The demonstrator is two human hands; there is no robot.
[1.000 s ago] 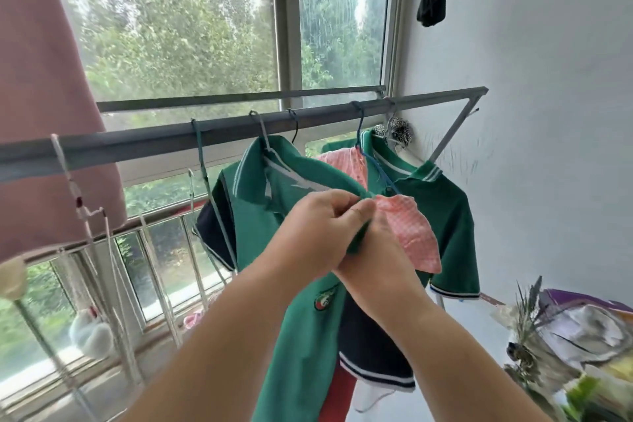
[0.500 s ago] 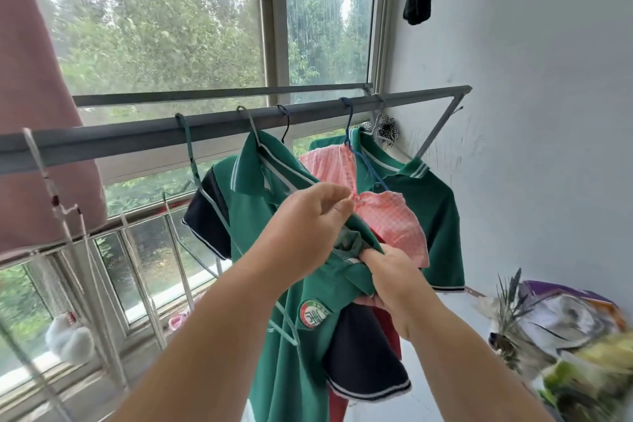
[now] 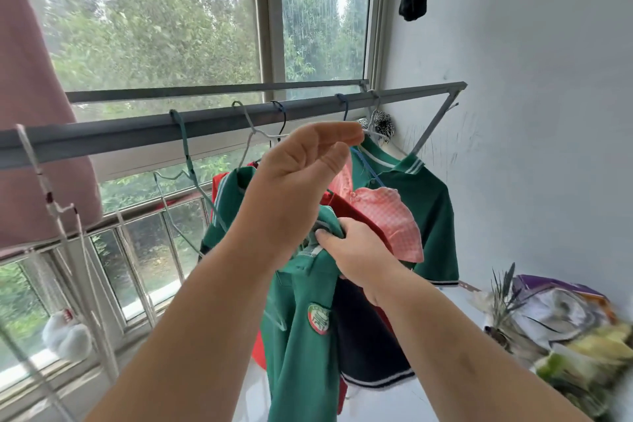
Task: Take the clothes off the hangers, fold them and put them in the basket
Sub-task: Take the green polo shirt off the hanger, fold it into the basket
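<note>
The green polo shirt (image 3: 298, 353) hangs in front of the window. Its long axis runs top to bottom, with the collar end up and the hem dropping past the lower edge of the view. Its front faces the camera, showing a round badge (image 3: 318, 319) on the chest. One shoulder sits high on the left, just under the white wire hanger (image 3: 252, 132) hooked on the grey rail (image 3: 137, 132). The collar is bunched lower, toward the right.

The right hand (image 3: 359, 257) grips that bunched collar, thumb pressed on top of the fabric. The left hand (image 3: 301, 175) is raised above it, fingers loosely curved with their tips up near the rail, and nothing is plainly held in them.

Behind hang a red garment (image 3: 356, 219), a pink checked garment (image 3: 390, 216) on a blue hanger (image 3: 346, 106), and a second green polo (image 3: 428, 209) nearest the wall. An empty green hanger (image 3: 181, 134) hooks on the rail to the left.
</note>
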